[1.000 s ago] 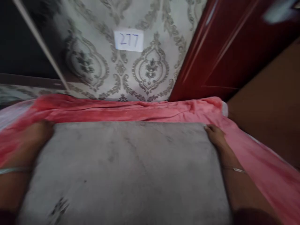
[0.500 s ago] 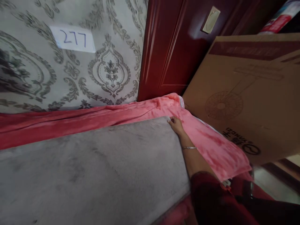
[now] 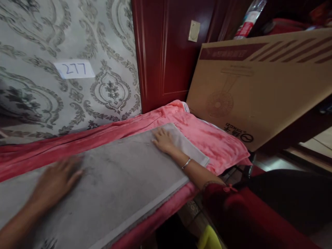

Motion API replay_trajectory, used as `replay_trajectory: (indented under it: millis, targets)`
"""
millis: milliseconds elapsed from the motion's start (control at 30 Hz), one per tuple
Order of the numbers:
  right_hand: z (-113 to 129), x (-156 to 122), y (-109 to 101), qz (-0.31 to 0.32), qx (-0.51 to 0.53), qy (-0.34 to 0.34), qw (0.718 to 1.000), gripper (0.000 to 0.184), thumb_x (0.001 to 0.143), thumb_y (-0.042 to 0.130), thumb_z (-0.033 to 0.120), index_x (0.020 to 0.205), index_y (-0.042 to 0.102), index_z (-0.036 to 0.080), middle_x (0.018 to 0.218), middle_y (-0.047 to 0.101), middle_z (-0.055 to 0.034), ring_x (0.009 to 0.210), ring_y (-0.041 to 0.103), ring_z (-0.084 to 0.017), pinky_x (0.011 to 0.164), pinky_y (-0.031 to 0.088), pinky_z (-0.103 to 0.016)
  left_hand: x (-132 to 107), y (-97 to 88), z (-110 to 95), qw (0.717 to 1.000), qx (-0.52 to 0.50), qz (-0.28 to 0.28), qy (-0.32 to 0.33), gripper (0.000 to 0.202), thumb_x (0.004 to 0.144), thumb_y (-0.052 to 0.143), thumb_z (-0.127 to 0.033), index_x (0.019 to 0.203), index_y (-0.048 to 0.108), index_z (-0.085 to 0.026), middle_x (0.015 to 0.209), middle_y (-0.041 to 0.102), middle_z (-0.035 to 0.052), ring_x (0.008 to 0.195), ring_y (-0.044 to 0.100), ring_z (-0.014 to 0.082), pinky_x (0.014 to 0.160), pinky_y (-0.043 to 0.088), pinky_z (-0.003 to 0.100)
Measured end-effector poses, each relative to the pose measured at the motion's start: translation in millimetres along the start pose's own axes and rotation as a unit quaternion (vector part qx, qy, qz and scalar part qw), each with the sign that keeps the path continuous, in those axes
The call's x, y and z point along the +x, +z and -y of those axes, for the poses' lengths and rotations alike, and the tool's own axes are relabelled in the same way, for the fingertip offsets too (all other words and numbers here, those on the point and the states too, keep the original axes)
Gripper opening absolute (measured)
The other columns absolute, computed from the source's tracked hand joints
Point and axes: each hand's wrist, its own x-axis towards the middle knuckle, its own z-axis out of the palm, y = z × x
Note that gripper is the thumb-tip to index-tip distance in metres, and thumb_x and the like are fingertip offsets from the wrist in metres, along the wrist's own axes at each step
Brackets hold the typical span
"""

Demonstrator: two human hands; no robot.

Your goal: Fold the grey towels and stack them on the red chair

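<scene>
A long grey piece of fabric (image 3: 124, 176), folded into a flat strip, lies over a pink plush cloth (image 3: 202, 135). Near its far right end, my right hand (image 3: 163, 139) rests flat on the grey fabric with fingers spread; a silver bracelet (image 3: 186, 163) circles that wrist. My left hand (image 3: 58, 180), smeared by motion, is over the left part of the same fabric, thumb apart from the fingers. Neither hand grips anything that I can see. Pink cloth shows beyond both long edges of the grey fabric.
Patterned wallpaper (image 3: 111, 90) bearing a paper label "277" (image 3: 75, 69) rises behind. A dark red door panel (image 3: 171, 52) adjoins it. At the right leans a large cardboard box (image 3: 267, 83), with a plastic bottle (image 3: 249, 20) behind its top edge. Something yellow (image 3: 209, 238) shows below.
My right hand has let go of the fabric's far right corner and now lies flat on it, further left. My left hand has come into view. The camera view has shifted right.
</scene>
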Motion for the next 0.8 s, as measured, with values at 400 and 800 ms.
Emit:
replay_trajectory:
  millis: [400, 800]
  targets:
    - [-47.8, -50.1, -18.0, 0.066, -0.017, 0.021, 0.997, 0.065, 0.102, 0.034, 0.057, 0.161, 0.029, 0.029, 0.170, 0.017, -0.0046, 0.156, 0.011, -0.032, 0.123, 0.009, -0.059, -21.0, 26.6, -45.0, 0.995, 0.014, 0.048, 0.082, 0.071, 0.092, 0.029, -0.048, 0.153, 0.045, -0.015, 0.162, 0.037, 0.0132, 0.151, 0.030, 0.0351, 0.119, 0.027, 0.057]
    - [-134.2, -146.3, -34.1, 0.011, -0.020, 0.133, 0.991, 0.060, 0.100, 0.037, 0.051, 0.156, 0.042, 0.028, 0.163, 0.036, -0.0089, 0.151, 0.026, -0.037, 0.118, 0.021, -0.065, -36.8, 12.7, -60.8, 0.996, 0.004, 0.079, 0.039, 0.065, 0.099, 0.027, -0.043, 0.157, 0.036, -0.016, 0.165, 0.031, 0.0134, 0.153, 0.027, 0.0308, 0.122, 0.019, 0.052]
